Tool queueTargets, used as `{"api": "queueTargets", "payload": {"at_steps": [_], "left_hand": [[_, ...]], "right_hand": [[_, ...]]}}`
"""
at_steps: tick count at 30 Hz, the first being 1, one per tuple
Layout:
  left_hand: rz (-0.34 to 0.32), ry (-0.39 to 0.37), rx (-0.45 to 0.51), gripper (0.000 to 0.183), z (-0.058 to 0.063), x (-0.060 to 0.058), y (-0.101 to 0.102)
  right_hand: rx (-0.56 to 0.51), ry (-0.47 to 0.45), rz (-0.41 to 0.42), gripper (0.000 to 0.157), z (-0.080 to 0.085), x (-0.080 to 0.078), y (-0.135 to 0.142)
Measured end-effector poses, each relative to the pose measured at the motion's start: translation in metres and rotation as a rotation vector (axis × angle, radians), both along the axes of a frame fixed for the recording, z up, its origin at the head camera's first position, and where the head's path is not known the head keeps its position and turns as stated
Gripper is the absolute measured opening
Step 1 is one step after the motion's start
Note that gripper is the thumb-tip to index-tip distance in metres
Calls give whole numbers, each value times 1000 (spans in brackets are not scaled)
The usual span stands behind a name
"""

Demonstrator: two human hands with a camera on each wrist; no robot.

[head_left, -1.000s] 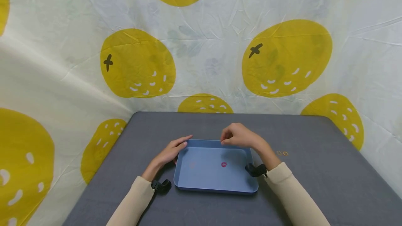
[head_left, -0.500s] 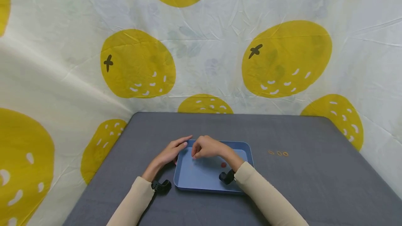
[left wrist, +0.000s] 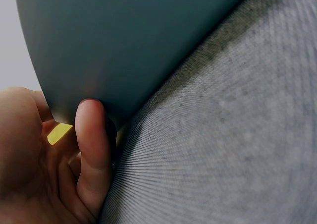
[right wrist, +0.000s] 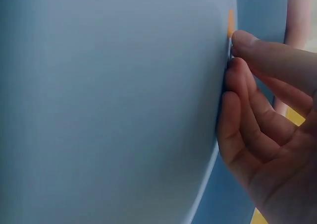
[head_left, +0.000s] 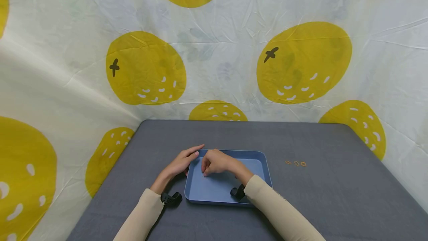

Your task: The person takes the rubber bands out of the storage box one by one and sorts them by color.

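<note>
A shallow blue tray (head_left: 257,156) lies on the grey table. At its far left corner my left hand (head_left: 180,162) holds the rim; in the left wrist view a finger (left wrist: 91,135) presses the tray's outer wall (left wrist: 124,40). My right hand (head_left: 217,161) reaches over the left part of the tray with its fingertips down at the floor. In the right wrist view its curled fingers and thumb (right wrist: 245,38) pinch at an orange rubber band (right wrist: 231,22), most of which the thumb covers. Tray floor beneath the right forearm is hidden.
Several thin orange rubber bands (head_left: 296,163) lie in a row on the grey cloth (head_left: 334,196) right of the tray. A white curtain (head_left: 220,66) with yellow fruit prints hangs behind the table's far edge.
My right hand has moved left from the tray's far rim, then down to the tray floor. The forearm now covers the small red ring in the tray. My left hand stays at the corner.
</note>
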State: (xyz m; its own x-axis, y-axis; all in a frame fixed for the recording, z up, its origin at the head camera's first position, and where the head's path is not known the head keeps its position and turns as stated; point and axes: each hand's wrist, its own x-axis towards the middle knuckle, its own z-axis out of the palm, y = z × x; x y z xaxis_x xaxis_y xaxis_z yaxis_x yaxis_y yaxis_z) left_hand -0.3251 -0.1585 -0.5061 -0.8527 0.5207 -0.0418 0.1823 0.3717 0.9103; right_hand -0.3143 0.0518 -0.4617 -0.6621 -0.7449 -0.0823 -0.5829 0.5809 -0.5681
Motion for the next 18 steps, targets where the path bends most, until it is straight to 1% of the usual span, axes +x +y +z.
{"api": "queueTargets", "payload": {"at_steps": [3, 9, 13, 18], "left_hand": [[19, 18, -7, 44, -4, -1, 0], [36, 45, -10, 43, -5, -1, -1], [31, 59, -16, 44, -5, -1, -1], [26, 50, -17, 46, -5, -1, -1]], "right_hand": [[22, 18, -4, 7, 0, 2, -2], [74, 41, -11, 16, 1, 5, -6], [102, 37, -4, 17, 3, 6, -8], [89, 20, -3, 16, 3, 6, -7]]}}
